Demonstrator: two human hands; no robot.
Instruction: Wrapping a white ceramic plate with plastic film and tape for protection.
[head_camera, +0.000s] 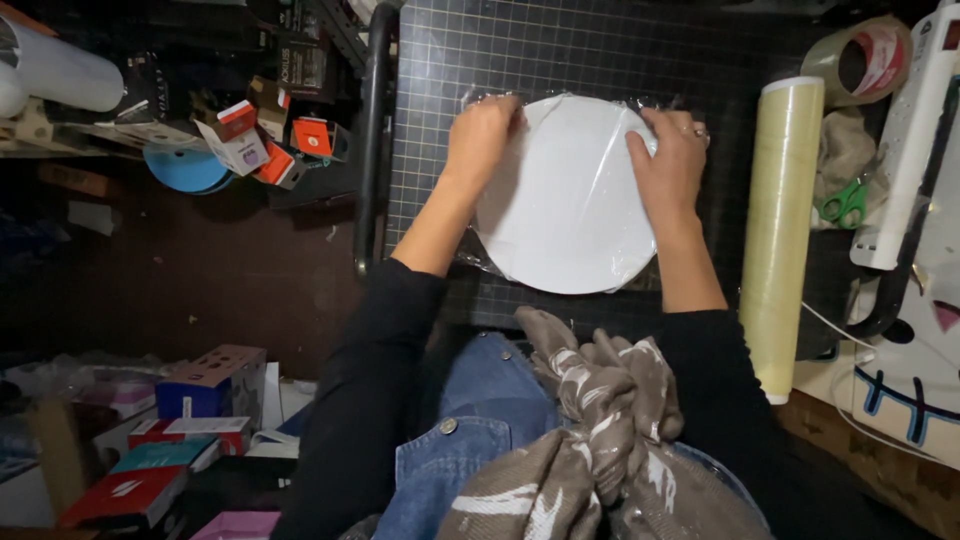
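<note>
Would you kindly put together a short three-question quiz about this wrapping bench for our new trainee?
1. True or false: both hands rest on the white round disc.
2. What lies right of the right hand? A) a roll of clear film B) a hammer C) a glass bottle
3. Fill in: the disc lies on a dark gridded ____.

Key
1. True: the left hand presses its upper left edge, the right hand its upper right edge, over thin clear wrap.
2. A: the roll lies lengthwise beside the mat, with green-handled scissors further right.
3. Cutting mat.
</note>
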